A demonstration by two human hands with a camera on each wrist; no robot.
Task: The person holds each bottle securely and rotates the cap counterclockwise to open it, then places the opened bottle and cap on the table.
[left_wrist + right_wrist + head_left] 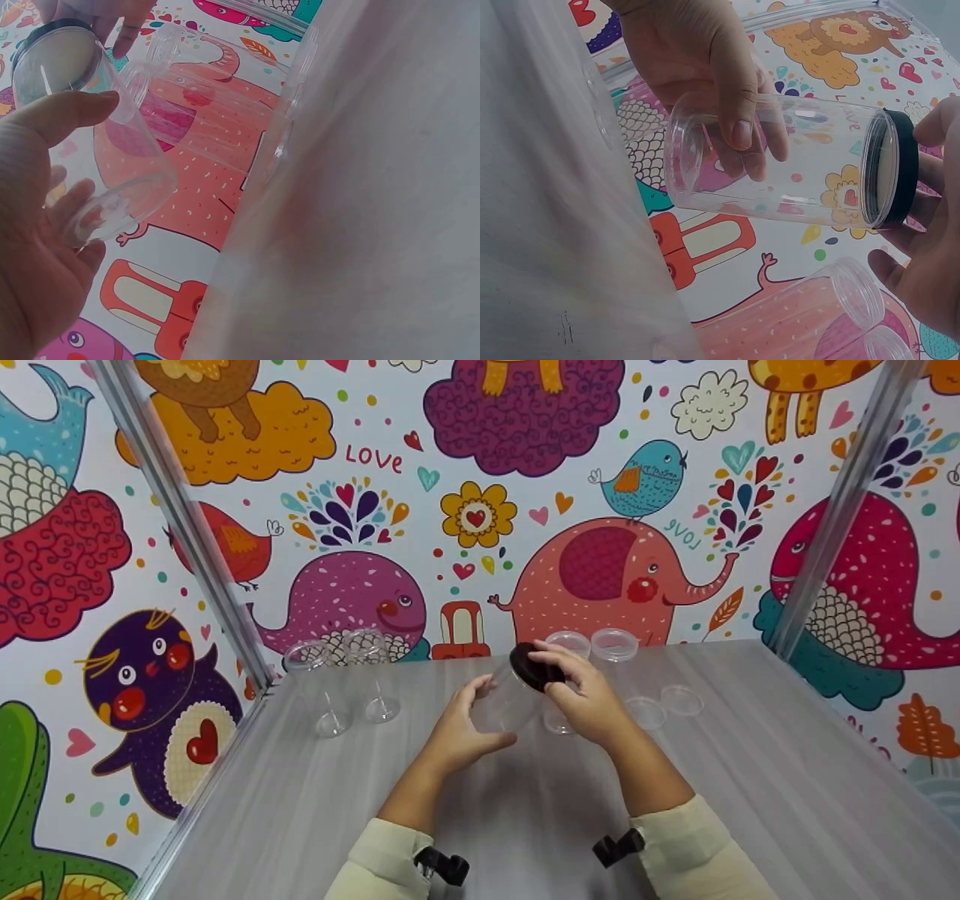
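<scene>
A clear plastic jar (504, 703) is held tilted above the table, its black lid (534, 666) up and to the right. My left hand (463, 729) grips the jar's body, thumb on one side and fingers round the other, as the left wrist view shows. At the lid's rim are the fingers and thumb of my right hand (589, 694). In the right wrist view the lid (904, 169) sits over the jar's mouth; how tightly it is fastened I cannot tell. Nothing shows inside the transparent jar (780, 161).
Two open clear jars (307, 679) stand at the back left of the grey table (337, 810). Two more clear jars (615, 649) stand at the back right, partly behind my right hand. Beside them lies a clear round disc (682, 700). Patterned walls (472, 457) enclose the back and sides.
</scene>
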